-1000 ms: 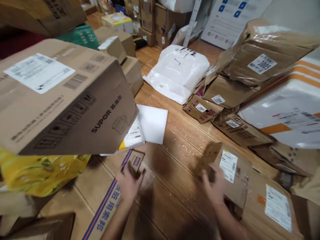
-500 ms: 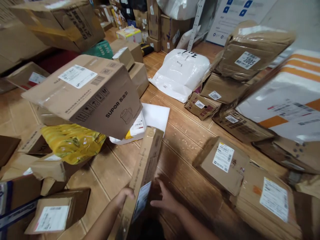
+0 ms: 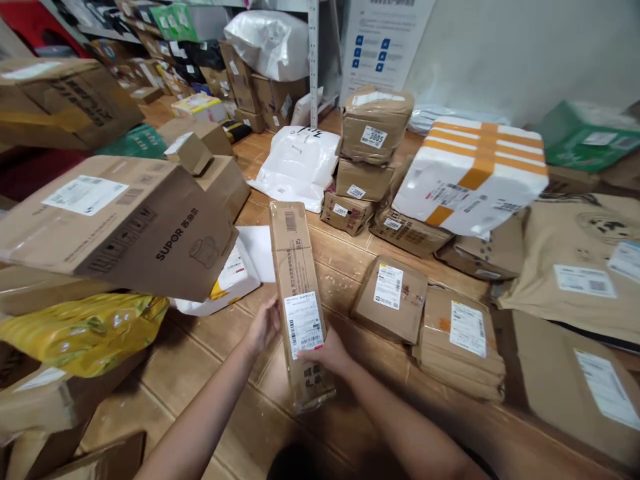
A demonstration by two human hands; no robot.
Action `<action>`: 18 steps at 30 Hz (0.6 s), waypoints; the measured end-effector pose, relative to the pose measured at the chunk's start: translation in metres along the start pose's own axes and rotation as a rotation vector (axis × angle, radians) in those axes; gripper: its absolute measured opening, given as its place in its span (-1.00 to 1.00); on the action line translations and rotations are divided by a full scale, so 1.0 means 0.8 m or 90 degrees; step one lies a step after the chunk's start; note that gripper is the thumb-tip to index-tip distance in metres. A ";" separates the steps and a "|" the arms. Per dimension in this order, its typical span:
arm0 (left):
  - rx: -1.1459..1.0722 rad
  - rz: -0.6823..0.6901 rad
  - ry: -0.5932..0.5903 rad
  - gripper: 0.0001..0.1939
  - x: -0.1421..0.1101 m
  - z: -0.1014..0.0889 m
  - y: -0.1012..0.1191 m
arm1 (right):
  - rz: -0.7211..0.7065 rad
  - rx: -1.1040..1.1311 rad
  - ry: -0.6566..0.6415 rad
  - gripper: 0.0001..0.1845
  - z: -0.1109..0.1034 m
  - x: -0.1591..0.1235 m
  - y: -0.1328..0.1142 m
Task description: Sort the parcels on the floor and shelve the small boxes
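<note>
A long, narrow cardboard box (image 3: 293,263) points away from me in front of my body, its white shipping label (image 3: 304,323) facing up. My right hand (image 3: 330,352) grips its right edge near the close end, thumb over the label's lower part and the other fingers hidden. Beside the left edge is my left hand (image 3: 265,325), palm toward the box and fingers loosely bent, with a small gap showing.
At left, a large SUPOR carton (image 3: 165,240) sits above a yellow plastic parcel (image 3: 90,333). Ahead lies a white bag (image 3: 300,163) beside stacked numbered boxes (image 3: 373,133). On the right are an orange-taped white box (image 3: 475,173) and labelled cartons (image 3: 390,297) on the wooden floor.
The long box has turned so its label faces up. My right hand has closed on its right edge, while my left hand has come off the left side. The view has swung right.
</note>
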State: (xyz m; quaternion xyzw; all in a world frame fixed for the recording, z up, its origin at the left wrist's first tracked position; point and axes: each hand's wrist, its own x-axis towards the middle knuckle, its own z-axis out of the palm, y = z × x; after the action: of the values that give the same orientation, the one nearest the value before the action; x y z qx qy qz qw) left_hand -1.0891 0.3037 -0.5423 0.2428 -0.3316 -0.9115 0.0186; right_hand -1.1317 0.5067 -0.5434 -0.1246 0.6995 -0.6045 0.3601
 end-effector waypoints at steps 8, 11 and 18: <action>0.700 0.412 0.384 -0.39 -0.068 -0.048 -0.033 | -0.083 -0.870 -0.097 -0.09 -0.179 0.000 -0.216; 1.042 0.534 0.239 -0.28 -0.108 -0.065 -0.066 | -0.053 -1.075 -0.400 -0.25 -0.160 0.045 -0.277; 0.824 0.043 0.038 0.19 -0.067 -0.063 -0.155 | -0.070 -1.264 -0.502 -0.47 -0.015 0.170 -0.203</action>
State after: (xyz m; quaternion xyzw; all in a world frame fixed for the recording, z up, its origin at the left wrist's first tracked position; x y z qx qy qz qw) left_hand -1.0029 0.3805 -0.6287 0.2198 -0.8206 -0.5192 -0.0935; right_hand -1.2782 0.3942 -0.4391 -0.5798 0.7063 0.3032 0.2703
